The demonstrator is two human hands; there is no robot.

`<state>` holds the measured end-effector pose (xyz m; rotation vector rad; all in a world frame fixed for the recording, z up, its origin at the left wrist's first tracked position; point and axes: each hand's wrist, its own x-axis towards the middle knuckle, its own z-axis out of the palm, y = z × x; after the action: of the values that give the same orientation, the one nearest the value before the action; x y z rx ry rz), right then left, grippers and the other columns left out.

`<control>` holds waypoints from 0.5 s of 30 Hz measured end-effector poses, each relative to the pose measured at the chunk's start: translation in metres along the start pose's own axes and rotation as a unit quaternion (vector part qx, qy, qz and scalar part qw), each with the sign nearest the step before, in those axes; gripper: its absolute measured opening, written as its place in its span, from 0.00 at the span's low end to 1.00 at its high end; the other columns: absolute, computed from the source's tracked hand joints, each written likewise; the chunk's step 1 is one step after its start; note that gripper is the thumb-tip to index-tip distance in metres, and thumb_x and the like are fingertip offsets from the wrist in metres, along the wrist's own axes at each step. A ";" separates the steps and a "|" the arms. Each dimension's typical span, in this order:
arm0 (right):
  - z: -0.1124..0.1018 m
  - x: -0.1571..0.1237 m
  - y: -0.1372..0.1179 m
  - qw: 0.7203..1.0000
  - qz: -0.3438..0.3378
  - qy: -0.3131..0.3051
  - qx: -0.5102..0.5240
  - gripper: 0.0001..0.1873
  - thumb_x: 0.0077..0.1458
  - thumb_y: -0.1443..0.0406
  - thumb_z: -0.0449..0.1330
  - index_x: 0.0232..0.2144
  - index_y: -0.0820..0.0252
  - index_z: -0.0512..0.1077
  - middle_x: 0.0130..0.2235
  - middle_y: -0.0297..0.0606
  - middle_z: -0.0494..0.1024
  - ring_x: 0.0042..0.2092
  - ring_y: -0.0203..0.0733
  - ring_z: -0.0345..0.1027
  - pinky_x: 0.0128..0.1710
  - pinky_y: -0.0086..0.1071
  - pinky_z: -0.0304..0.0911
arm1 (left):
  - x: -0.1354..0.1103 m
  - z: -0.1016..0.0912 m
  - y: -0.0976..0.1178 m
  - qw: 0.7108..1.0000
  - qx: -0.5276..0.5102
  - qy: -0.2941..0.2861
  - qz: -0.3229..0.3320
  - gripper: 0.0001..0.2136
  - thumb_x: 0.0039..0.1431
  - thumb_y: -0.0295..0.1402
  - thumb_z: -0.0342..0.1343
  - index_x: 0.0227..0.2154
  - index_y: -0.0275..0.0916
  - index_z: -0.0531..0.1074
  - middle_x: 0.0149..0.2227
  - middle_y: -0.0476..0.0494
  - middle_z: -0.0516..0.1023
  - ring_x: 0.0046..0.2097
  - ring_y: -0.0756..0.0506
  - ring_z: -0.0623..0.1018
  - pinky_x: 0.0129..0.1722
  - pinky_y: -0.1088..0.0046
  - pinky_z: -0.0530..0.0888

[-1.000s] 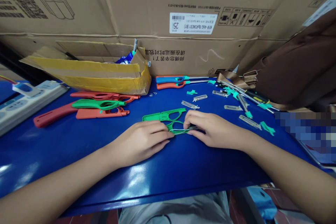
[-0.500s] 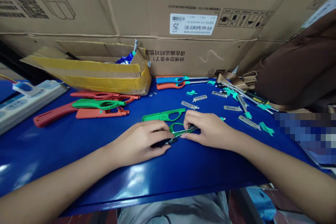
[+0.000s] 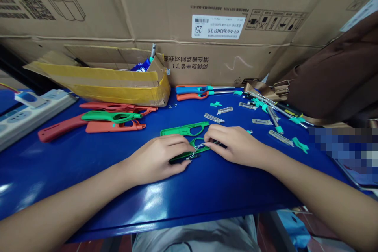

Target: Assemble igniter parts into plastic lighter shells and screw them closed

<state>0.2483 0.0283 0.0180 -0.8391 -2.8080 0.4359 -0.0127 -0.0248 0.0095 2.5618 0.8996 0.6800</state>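
The grip sits near the middle of the blue table top (image 3: 206, 189). Toward the person, bare blue surface runs from the grip to the table's near edge, the widest open stretch. Just beyond the grip lies a second green shell half (image 3: 184, 130), almost touching the fingers. Left of the grip, well apart, a pile of red and green shells (image 3: 109, 118) lies flat, and past it a white power strip (image 3: 26, 110) reaches the table's left edge. Right of and beyond the grip, small clear tubes (image 3: 214, 118) and teal triggers (image 3: 300, 143) are scattered. Behind all this an open taped carton (image 3: 103, 82) and a wall of large cardboard boxes (image 3: 177, 8) close the far side; two finished lighters (image 3: 195, 92) lie at their foot. Brown cloth (image 3: 339, 71) crowds the far right.

The left hand (image 3: 159, 159) is clenched over the handle end of a green lighter shell (image 3: 197, 144), pressing it onto the table. The right hand (image 3: 233, 145) pinches at the shell's other end, fingertips closed on what seems a thin white wire (image 3: 199, 146), too small to tell for sure. The shell lies flat between the two hands, open side up, its trigger loop showing, with a small black part at its near edge by the left fingertips.
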 end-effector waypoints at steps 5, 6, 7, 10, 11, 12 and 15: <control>-0.002 -0.001 0.003 0.998 -0.009 0.012 0.060 0.07 0.70 0.63 0.52 0.41 0.55 0.69 0.43 0.36 0.75 0.42 0.39 0.70 0.38 0.31 0.61 | -0.001 0.003 -0.004 0.999 -0.010 0.031 0.008 0.10 0.66 0.27 0.56 0.48 0.39 0.76 0.40 0.43 0.83 0.41 0.47 0.82 0.44 0.73 0.77; -0.002 -0.001 0.004 0.997 -0.013 0.014 0.078 0.06 0.69 0.63 0.53 0.41 0.55 0.70 0.43 0.37 0.75 0.42 0.39 0.70 0.40 0.32 0.62 | -0.001 0.004 -0.004 0.999 -0.012 0.038 0.009 0.10 0.66 0.27 0.56 0.48 0.39 0.76 0.39 0.44 0.83 0.40 0.48 0.82 0.43 0.74 0.77; -0.003 -0.002 0.004 0.995 -0.015 0.013 0.093 0.05 0.69 0.63 0.54 0.41 0.55 0.70 0.44 0.37 0.74 0.43 0.39 0.70 0.42 0.32 0.62 | -0.001 0.005 -0.005 0.999 -0.014 0.045 0.006 0.10 0.66 0.27 0.56 0.48 0.39 0.76 0.38 0.44 0.83 0.39 0.48 0.82 0.42 0.74 0.77; -0.007 -0.004 0.006 0.993 -0.016 -0.005 0.114 0.04 0.66 0.63 0.58 0.40 0.54 0.73 0.48 0.37 0.73 0.43 0.39 0.71 0.44 0.33 0.64 | -0.001 0.005 -0.005 0.997 -0.030 0.064 -0.013 0.11 0.64 0.27 0.58 0.48 0.38 0.76 0.36 0.46 0.82 0.35 0.50 0.80 0.38 0.77 0.77; -0.008 -0.005 0.006 0.993 -0.016 -0.011 0.113 0.05 0.66 0.62 0.58 0.39 0.54 0.74 0.48 0.37 0.72 0.43 0.38 0.71 0.45 0.33 0.64 | -0.001 0.005 -0.005 0.997 -0.040 0.069 -0.022 0.11 0.63 0.26 0.59 0.48 0.38 0.77 0.35 0.46 0.82 0.34 0.51 0.80 0.37 0.78 0.77; -0.009 -0.006 0.005 0.994 -0.016 -0.015 0.111 0.05 0.65 0.61 0.59 0.38 0.54 0.74 0.49 0.37 0.72 0.43 0.39 0.71 0.45 0.33 0.64 | 0.000 0.004 -0.005 0.995 -0.053 0.074 -0.030 0.11 0.62 0.26 0.59 0.47 0.38 0.77 0.35 0.47 0.82 0.33 0.52 0.80 0.36 0.79 0.76; -0.010 -0.007 0.004 0.994 -0.020 -0.016 0.105 0.05 0.64 0.60 0.61 0.37 0.54 0.75 0.49 0.37 0.72 0.43 0.39 0.71 0.45 0.34 0.64 | 0.001 0.002 -0.004 0.991 -0.089 0.082 -0.051 0.11 0.61 0.24 0.59 0.46 0.38 0.78 0.35 0.47 0.82 0.33 0.52 0.79 0.36 0.80 0.76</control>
<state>0.2590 0.0303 0.0258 -0.7344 -2.7403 0.7304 -0.0124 -0.0216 0.0066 2.3129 0.9684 0.9075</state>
